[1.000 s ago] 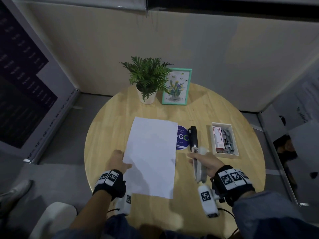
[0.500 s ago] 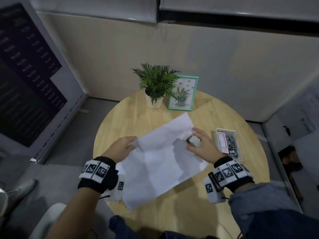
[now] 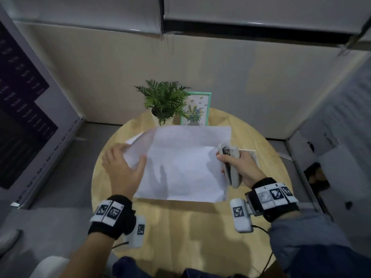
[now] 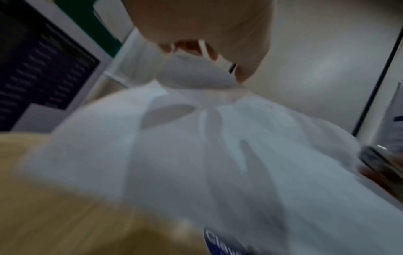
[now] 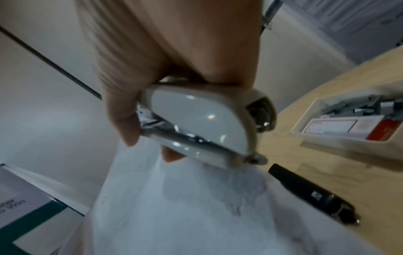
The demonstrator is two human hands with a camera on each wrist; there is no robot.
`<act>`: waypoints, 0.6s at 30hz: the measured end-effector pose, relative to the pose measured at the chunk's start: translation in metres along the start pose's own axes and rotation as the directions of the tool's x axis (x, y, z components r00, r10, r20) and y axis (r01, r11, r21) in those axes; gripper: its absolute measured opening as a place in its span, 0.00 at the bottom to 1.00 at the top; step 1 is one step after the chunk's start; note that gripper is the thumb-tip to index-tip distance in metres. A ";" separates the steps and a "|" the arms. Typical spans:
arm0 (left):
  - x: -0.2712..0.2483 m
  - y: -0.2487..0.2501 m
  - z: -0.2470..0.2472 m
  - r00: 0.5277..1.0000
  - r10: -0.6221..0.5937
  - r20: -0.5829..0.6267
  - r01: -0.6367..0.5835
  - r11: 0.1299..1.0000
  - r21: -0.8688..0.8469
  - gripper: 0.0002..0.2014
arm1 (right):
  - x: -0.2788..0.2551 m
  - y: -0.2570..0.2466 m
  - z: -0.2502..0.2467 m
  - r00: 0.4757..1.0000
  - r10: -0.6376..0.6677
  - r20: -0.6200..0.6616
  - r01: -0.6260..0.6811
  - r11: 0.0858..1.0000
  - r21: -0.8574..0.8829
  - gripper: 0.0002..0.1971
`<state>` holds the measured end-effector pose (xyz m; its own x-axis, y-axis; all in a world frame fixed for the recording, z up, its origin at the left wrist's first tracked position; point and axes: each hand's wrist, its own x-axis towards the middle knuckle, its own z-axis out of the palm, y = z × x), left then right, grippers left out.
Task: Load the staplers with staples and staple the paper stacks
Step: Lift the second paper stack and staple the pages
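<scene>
Head view, centre frame: paper stack (image 3: 186, 163) lifted above round table (image 3: 180, 227), left hand (image 3: 122, 169) pinching its left edge, right hand (image 3: 241, 165) wrapped round grey stapler (image 3: 230, 165) at right edge. Left wrist view: sheets sagging, thin, floppy; best gripped near corner. Right wrist view, lower right: black stapler (image 5: 314, 195) lying on table.

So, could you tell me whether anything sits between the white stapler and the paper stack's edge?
Nothing visible does: the white stapler, gripped by the right hand, is already at the right edge of the paper stack.
</scene>
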<state>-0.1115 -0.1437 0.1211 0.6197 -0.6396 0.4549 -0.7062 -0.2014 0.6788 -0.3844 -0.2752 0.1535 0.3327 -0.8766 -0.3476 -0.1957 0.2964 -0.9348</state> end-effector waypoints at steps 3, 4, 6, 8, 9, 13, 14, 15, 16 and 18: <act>-0.034 0.012 0.021 0.994 -0.084 0.064 0.084 0.996 0.014 0.32 | 0.000 -0.003 0.003 0.994 0.049 -0.101 -0.039 0.994 0.104 0.07; -0.042 0.012 0.028 0.971 -0.210 0.111 0.211 0.978 0.002 0.37 | 0.001 -0.003 0.003 0.989 0.081 -0.124 -0.062 0.987 0.150 0.08; -0.048 0.017 0.039 0.812 -0.509 0.285 0.563 0.813 -0.152 0.50 | 0.001 -0.003 0.000 0.978 0.145 -0.148 -0.103 0.960 0.262 0.09; -0.049 0.026 0.044 0.581 -0.567 0.584 0.811 0.460 -0.360 0.49 | 0.001 -0.004 -0.002 0.972 0.175 -0.158 -0.109 0.928 0.356 0.08; -0.049 0.030 0.045 0.499 -0.472 0.727 0.866 0.283 -0.412 0.43 | 0.000 -0.005 -0.001 0.972 0.177 -0.156 -0.106 0.918 0.381 0.08; -0.033 0.045 0.044 0.515 -0.340 0.787 0.856 0.252 -0.452 0.23 | -0.007 0.000 0.001 0.986 0.132 -0.101 -0.087 0.927 0.365 0.08; -0.029 0.048 0.044 0.566 -0.382 0.730 0.816 0.387 -0.430 0.22 | -0.010 0.001 0.002 0.990 0.115 -0.077 -0.080 0.928 0.364 0.10; -0.023 0.049 0.044 0.627 -0.410 0.663 0.761 0.503 -0.410 0.19 | -0.012 0.002 0.001 0.993 0.098 -0.060 -0.069 0.925 0.374 0.14; -0.017 0.046 0.045 0.679 -0.424 0.599 0.712 0.576 -0.400 0.13 | -0.013 0.004 0.000 0.994 0.093 -0.053 -0.065 0.918 0.392 0.19; -0.005 0.043 0.040 0.716 -0.448 0.536 0.682 0.613 -0.398 0.09 | -0.013 0.008 -0.007 0.984 0.166 -0.071 -0.124 0.908 0.400 0.30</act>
<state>-0.1587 -0.1788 0.1253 0.5762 -0.7651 -0.2874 0.1258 -0.2645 0.9561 -0.3967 -0.2637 0.1510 0.2292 -0.8401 -0.4916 0.1494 0.5295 -0.8351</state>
